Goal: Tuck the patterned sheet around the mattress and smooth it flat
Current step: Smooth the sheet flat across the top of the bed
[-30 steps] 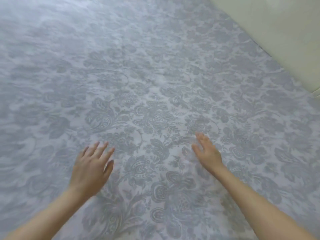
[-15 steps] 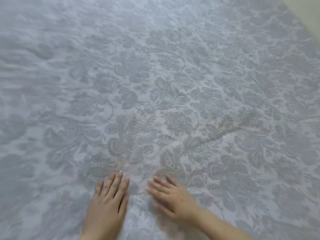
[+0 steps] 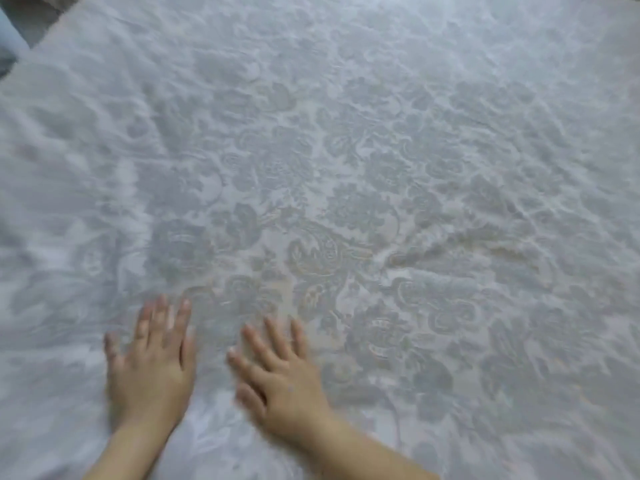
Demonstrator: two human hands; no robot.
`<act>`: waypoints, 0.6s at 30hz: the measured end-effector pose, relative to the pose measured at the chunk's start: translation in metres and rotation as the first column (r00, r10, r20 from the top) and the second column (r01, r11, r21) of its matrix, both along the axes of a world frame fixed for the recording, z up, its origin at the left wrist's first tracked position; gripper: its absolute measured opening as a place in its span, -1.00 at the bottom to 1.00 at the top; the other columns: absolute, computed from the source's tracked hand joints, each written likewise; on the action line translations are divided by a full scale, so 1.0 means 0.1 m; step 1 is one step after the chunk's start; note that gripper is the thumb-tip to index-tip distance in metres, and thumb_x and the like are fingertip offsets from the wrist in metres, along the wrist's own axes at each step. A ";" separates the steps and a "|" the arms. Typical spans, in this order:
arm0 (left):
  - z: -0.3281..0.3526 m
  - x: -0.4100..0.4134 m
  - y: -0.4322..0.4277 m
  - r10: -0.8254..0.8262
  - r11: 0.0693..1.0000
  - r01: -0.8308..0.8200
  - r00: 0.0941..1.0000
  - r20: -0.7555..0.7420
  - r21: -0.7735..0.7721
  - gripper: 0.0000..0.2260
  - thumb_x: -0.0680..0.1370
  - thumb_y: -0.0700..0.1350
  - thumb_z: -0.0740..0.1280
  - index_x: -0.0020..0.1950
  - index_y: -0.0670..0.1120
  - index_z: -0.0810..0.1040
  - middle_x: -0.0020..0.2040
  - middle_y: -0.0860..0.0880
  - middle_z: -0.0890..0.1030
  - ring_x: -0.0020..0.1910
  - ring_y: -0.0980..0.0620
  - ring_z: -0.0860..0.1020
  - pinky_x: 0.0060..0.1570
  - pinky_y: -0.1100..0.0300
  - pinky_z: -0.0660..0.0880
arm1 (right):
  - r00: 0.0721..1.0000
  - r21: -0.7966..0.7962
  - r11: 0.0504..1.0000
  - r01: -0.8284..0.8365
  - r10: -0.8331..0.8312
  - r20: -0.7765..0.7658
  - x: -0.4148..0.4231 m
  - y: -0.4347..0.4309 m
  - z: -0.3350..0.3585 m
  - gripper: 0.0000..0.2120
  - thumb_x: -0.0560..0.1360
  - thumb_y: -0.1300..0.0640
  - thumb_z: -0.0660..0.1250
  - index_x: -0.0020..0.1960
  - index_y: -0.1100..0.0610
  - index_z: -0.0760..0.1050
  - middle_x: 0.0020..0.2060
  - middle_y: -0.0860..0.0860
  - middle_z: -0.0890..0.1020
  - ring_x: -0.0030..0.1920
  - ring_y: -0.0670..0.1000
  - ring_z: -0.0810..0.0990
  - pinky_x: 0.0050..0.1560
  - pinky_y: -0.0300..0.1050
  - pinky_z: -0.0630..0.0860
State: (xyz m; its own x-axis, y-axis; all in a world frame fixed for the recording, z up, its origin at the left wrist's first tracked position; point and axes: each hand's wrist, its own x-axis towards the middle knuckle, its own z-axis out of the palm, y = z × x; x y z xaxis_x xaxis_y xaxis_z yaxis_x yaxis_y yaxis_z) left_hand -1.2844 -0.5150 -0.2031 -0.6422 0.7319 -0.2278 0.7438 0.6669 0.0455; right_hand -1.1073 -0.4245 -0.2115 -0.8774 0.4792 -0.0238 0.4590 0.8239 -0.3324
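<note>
A: Entry, head view. Where is the sheet (image 3: 346, 150)?

B: Spread over nearly the whole frame. It is pale blue-grey with a darker floral and scroll print. Its edge (image 3: 38, 46) cuts across the top left corner. Beyond that is a dark patch (image 3: 20, 15), too blurred to name.

A: Any writing, label or brand on the cloth?

B: Only the print can be made out. The clearest motif is a paisley scroll (image 3: 318, 254) at centre. Motion blur softens the rest, worst on the left side.

A: Left hand (image 3: 152, 368)?

B: Palm down on the sheet at lower left. The fingers (image 3: 180, 320) are straight and slightly apart, pointing away from the person. It is released and grasps nothing.

A: Right hand (image 3: 280, 379)?

B: Also palm down, just beside the left but not touching it. Its fingers (image 3: 273, 337) are fanned and angled up and left. It is flat and released, and no cloth is pinched. Both forearms enter from the bottom edge.

A: Surface state?

B: A raised crease (image 3: 433, 240) curves right of centre, well apart from both hands. Fine ripples show along the top and far left. The cloth between and just ahead of the hands lies flat.
</note>
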 end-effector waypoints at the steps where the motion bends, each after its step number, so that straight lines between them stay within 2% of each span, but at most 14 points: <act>1: 0.01 0.04 -0.38 0.018 1.000 -0.018 0.999 0.027 0.008 -0.47 0.60 0.13 -0.15 0.44 -0.04 0.34 0.45 -0.12 0.35 0.40 -0.11 0.31 0.29 -0.35 0.09 | 0.991 -0.035 0.990 -0.137 0.137 -0.004 0.07 -0.33 0.02 -0.63 0.59 -0.12 0.10 0.35 -0.12 0.42 0.44 -0.01 0.33 0.50 0.13 0.14 0.41 0.27 0.10; 3: 0.12 0.08 -0.90 0.027 1.000 -0.028 0.998 0.060 0.013 -0.49 0.60 0.12 -0.20 0.48 0.03 0.23 0.49 -0.07 0.28 0.47 -0.03 0.19 0.32 -0.34 0.05 | 0.919 -0.141 0.914 -0.380 0.390 0.058 0.15 -0.62 0.14 -0.65 0.61 -0.12 0.07 0.35 -0.14 0.41 0.43 -0.07 0.35 0.49 0.07 0.17 0.39 0.25 0.20; 4: 0.16 0.10 -0.99 0.003 1.000 -0.005 0.997 0.073 0.020 -0.51 0.60 0.13 -0.21 0.50 0.08 0.16 0.53 -0.01 0.19 0.52 0.07 0.08 0.35 -0.31 0.02 | 0.879 -0.169 0.872 -0.459 0.474 0.058 0.18 -0.55 0.20 -0.63 0.63 -0.12 0.02 0.37 -0.13 0.38 0.43 -0.09 0.35 0.49 0.05 0.19 0.43 0.21 0.16; 5: 0.20 0.08 -1.02 -0.017 1.000 0.015 0.994 0.105 0.017 -0.51 0.60 0.14 -0.23 0.49 0.10 0.16 0.53 0.01 0.19 0.52 0.13 0.02 0.34 -0.30 0.03 | 0.866 -0.180 0.855 -0.487 0.500 0.029 0.16 -0.40 0.26 -0.61 0.63 -0.12 -0.03 0.40 -0.11 0.35 0.43 -0.08 0.35 0.48 0.02 0.22 0.47 0.15 0.07; 6: 0.23 -0.01 -1.01 -0.021 1.000 0.019 0.994 0.110 0.021 -0.48 0.60 0.14 -0.24 0.45 0.07 0.25 0.48 -0.02 0.29 0.51 0.10 0.09 0.31 -0.32 0.09 | 0.886 -0.178 0.872 -0.457 0.463 -0.009 0.07 -0.19 0.33 -0.58 0.63 -0.13 -0.06 0.42 -0.08 0.33 0.42 -0.06 0.35 0.46 0.01 0.25 0.50 0.08 0.00; 7: 0.26 -0.13 -0.94 -0.020 0.999 0.016 0.994 0.104 0.040 -0.45 0.61 0.14 -0.25 0.39 0.01 0.37 0.40 -0.08 0.42 0.46 0.00 0.25 0.26 -0.35 0.15 | 0.941 -0.149 0.929 -0.338 0.337 -0.033 -0.05 0.08 0.38 -0.55 0.63 -0.15 -0.08 0.43 -0.04 0.31 0.42 -0.03 0.35 0.45 0.02 0.27 0.49 0.07 -0.02; 8: 0.30 -0.29 -0.82 -0.028 0.998 0.023 0.996 0.083 0.063 -0.42 0.62 0.13 -0.23 0.34 -0.04 0.46 0.32 -0.13 0.50 0.38 -0.11 0.38 0.23 -0.37 0.18 | 0.990 -0.120 0.984 -0.132 0.125 -0.063 -0.17 0.40 0.42 -0.51 0.63 -0.18 -0.08 0.45 -0.01 0.28 0.43 -0.02 0.33 0.45 0.03 0.27 0.48 0.10 0.01; 9: 0.33 -0.49 -0.66 -0.043 0.996 0.038 0.998 0.055 0.081 -0.44 0.62 0.12 -0.18 0.32 -0.07 0.49 0.29 -0.16 0.53 0.32 -0.19 0.44 0.25 -0.37 0.17 | 0.987 -0.110 0.986 0.121 -0.131 -0.088 -0.30 0.75 0.44 -0.48 0.61 -0.21 -0.06 0.48 0.00 0.23 0.45 0.00 0.28 0.47 0.04 0.22 0.47 0.13 0.04; 11: 0.35 -0.98 -0.37 -0.041 0.992 0.045 0.998 -0.038 0.120 -0.52 0.59 0.09 -0.04 0.37 -0.05 0.44 0.33 -0.17 0.49 0.34 -0.23 0.43 0.28 -0.38 0.09 | 0.838 -0.127 0.829 0.545 -0.542 0.055 -0.58 1.34 0.46 -0.45 0.60 -0.16 0.00 0.53 0.01 0.05 0.51 0.08 0.13 0.52 0.07 0.05 0.48 0.16 -0.02; 13: 0.32 -1.56 -0.33 0.043 0.997 -0.037 0.996 -0.084 0.074 -0.53 0.59 0.08 -0.02 0.49 0.04 0.25 0.48 -0.10 0.30 0.47 -0.13 0.25 0.31 -0.40 -0.01 | 0.688 -0.041 0.704 0.709 -0.677 0.262 -1.03 1.53 0.39 -0.43 0.61 -0.14 -0.04 0.55 0.01 -0.08 0.53 0.15 -0.02 0.53 0.14 -0.09 0.47 0.21 -0.10; 14: 0.24 -1.81 -0.45 0.116 0.993 -0.114 0.988 -0.104 0.022 -0.53 0.61 0.11 -0.07 0.53 0.09 0.10 0.54 -0.03 0.14 0.52 -0.05 0.10 0.33 -0.38 -0.07 | 0.684 0.016 0.721 0.693 -0.663 0.304 -1.34 1.43 0.34 -0.43 0.61 -0.16 -0.07 0.55 -0.01 -0.11 0.54 0.15 -0.07 0.52 0.17 -0.14 0.46 0.24 -0.14; 15: 0.16 -2.01 -0.63 0.186 0.982 -0.190 0.973 -0.136 -0.016 -0.52 0.61 0.14 -0.12 0.54 0.12 -0.01 0.56 0.02 0.02 0.54 0.01 -0.01 0.36 -0.35 -0.10 | 0.746 0.039 0.789 0.613 -0.594 0.301 -1.68 1.19 0.26 -0.44 0.60 -0.17 -0.10 0.54 -0.03 -0.12 0.54 0.13 -0.11 0.52 0.18 -0.18 0.45 0.26 -0.18; 17: 0.08 -2.19 -1.02 0.286 0.957 -0.291 0.935 -0.211 0.008 -0.51 0.61 0.14 -0.11 0.54 0.12 0.01 0.56 0.02 0.01 0.54 0.01 -0.03 0.37 -0.30 -0.10 | 0.928 -0.005 0.949 0.314 -0.306 0.213 -2.34 0.40 0.08 -0.47 0.61 -0.15 -0.13 0.54 -0.06 -0.11 0.53 0.07 -0.15 0.51 0.16 -0.25 0.44 0.24 -0.29; 18: 0.11 -2.21 -1.14 0.332 0.942 -0.333 0.919 -0.213 0.035 -0.53 0.61 0.12 -0.07 0.53 0.10 0.07 0.56 0.00 0.05 0.54 -0.01 0.00 0.37 -0.29 -0.09 | 0.980 -0.039 0.991 0.130 -0.123 0.158 -2.59 -0.10 0.04 -0.48 0.62 -0.13 -0.13 0.54 -0.06 -0.09 0.54 0.05 -0.14 0.51 0.14 -0.27 0.44 0.23 -0.33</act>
